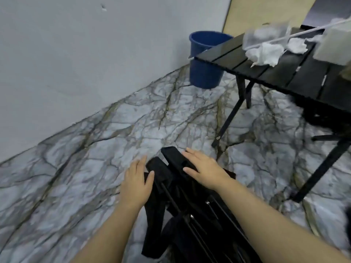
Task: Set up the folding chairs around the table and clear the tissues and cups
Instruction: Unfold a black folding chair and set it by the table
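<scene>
The folded folding chair [190, 205] stood in the lower centre of the head view. Its black fabric and thin metal rods were gathered into one narrow bundle, which leaned away from the person over the marble-patterned floor [85, 149].

Hand state:
- The left hand [136, 183] lay against the left side of the bundle near its upper end. The fingers were straight and together, and the thumb touched the black fabric.
- The right hand [203, 169] rested flat on the top of the bundle. The fingers were extended and the thumb pointed toward the left hand.
- Neither hand was curled round the frame. The two hands were close to each other, with only the upper end of the chair between them.

Surroundings:
- The black slatted table [275, 73] stood at the upper right, well apart from the chair, on crossed black legs [228, 120].
- Crumpled white tissues [266, 53] lay on the tabletop near its left end.
- A clear plastic cup [254, 37], blurred, stood just behind the tissues.
- A blue bucket [205, 73] stood on the floor at the far corner of the table, beside the grey wall [76, 54]. The table edge hid part of it.
</scene>
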The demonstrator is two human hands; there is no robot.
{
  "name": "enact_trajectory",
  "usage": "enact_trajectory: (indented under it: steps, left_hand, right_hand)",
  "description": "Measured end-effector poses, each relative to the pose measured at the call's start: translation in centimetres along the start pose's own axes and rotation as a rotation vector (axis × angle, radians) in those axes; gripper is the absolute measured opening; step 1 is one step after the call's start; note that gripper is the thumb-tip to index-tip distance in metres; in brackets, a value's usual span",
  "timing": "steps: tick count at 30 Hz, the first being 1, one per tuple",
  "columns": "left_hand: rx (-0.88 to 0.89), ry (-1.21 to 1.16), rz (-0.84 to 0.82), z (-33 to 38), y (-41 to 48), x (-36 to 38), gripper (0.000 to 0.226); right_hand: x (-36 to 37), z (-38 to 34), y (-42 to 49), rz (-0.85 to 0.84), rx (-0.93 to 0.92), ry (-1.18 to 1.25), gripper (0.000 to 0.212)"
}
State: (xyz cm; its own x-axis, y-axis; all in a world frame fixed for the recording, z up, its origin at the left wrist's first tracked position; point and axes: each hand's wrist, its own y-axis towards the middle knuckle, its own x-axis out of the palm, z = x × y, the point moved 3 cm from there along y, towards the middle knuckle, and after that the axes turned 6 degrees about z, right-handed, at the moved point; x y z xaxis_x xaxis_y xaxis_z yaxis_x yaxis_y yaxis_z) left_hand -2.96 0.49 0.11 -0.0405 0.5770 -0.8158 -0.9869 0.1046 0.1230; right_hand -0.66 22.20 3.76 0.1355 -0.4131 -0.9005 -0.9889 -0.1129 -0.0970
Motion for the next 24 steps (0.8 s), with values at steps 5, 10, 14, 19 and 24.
enact_trajectory:
  steps: [5, 10, 14, 19, 24]
  left_hand:
    - [-0.134, -0.121, -0.177, -2.7, 1.9, 5.1, 0.061]
    - [-0.329, -0.453, -0.259, -2.7, 2.6, 8.4, 0.060]
    - [-0.455, -0.609, -0.195, -1.8, 3.2, 9.4, 0.057]
    - [-0.528, -0.766, -0.056, -0.7, 3.3, 9.2, 0.052]
    - [-0.558, -0.934, 0.111, 4.0, 2.3, 3.7, 0.042]
  right_hand:
    - [4.9, 2.2, 4.7, -0.053, 0.077, 0.025, 0.055]
    - [7.4, 3.4, 7.5, -0.101, 0.192, 0.248, 0.052]
    - [7.8, 2.8, 9.2, -0.081, 0.242, 0.411, 0.049]
    - [6.9, 2.2, 10.1, -0.066, 0.230, 0.461, 0.049]
    - [1.6, -0.2, 8.2, -0.023, 0.244, 0.711, 0.043]
